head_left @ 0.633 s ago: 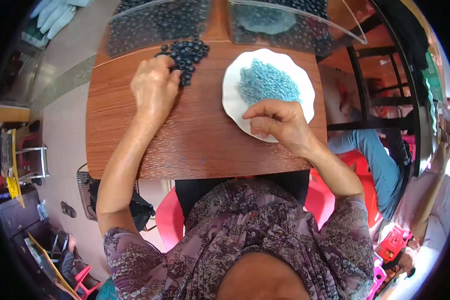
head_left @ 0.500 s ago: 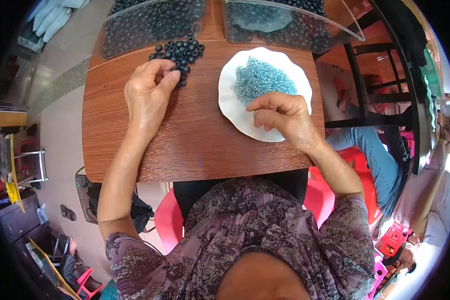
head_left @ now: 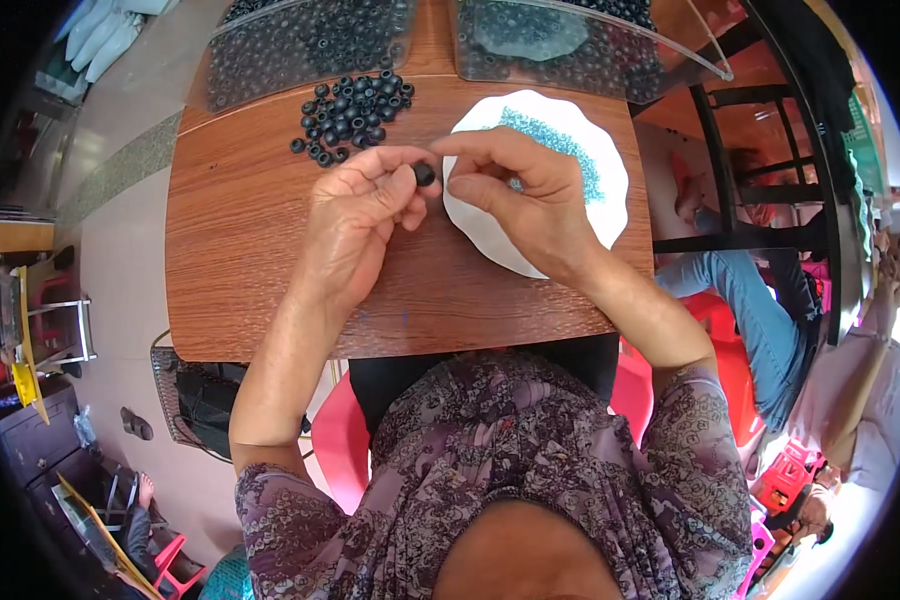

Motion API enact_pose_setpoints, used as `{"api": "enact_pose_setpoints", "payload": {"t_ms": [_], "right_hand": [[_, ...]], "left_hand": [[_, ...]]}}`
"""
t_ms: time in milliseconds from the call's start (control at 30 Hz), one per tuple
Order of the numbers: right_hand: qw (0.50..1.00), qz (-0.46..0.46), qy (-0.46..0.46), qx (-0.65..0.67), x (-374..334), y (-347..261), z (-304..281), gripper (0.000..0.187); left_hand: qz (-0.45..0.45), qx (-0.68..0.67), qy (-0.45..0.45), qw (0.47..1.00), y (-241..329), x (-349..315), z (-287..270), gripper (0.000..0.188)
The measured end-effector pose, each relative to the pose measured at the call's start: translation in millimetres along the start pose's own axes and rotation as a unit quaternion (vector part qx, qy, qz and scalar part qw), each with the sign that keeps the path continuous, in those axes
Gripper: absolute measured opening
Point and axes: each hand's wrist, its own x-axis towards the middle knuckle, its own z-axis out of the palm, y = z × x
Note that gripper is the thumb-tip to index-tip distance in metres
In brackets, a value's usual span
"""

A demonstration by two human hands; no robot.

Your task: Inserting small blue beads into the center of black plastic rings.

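My left hand (head_left: 355,205) pinches a black round bead (head_left: 424,174) between thumb and fingertips, above the table. Close to its right, my right hand (head_left: 530,185) is curled, the index fingertip reaching toward the bead. Whatever lies in the right fingers, if anything, is too small to make out. Under the right hand is a white scalloped plate (head_left: 515,258) with a heap of small blue-green glassy beads (head_left: 578,160), partly hidden by that hand. Beyond my left hand, a loose pile of black beads (head_left: 355,112) lies on the brown wooden table (head_left: 240,250).
Two clear plastic bins of dark beads, a left bin (head_left: 305,55) and a right bin (head_left: 570,65), stand at the table's far edge. A dark metal frame (head_left: 760,150) and a person's jeans-clad leg (head_left: 745,320) are on the right. A black mesh basket (head_left: 195,400) sits lower left.
My left hand has moved from the black pile toward the right and nearer, now with a black bead in its fingers. My right hand has risen leftward from the plate to meet it.
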Motion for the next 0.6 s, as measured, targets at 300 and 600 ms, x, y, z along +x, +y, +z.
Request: {"api": "enact_pose_setpoints", "payload": {"t_ms": [300,600], "right_hand": [[0.991,-0.071,0.003,-0.115,0,-3,6,0.024],[0.974,-0.127,0.004,-0.186,2,-5,10,0.025]], "left_hand": [[0.013,-0.030,-0.011,0.999,-8,-5,2,0.021],[-0.021,-0.093,-0.024,0.995,-11,-3,-5,0.022]]}}
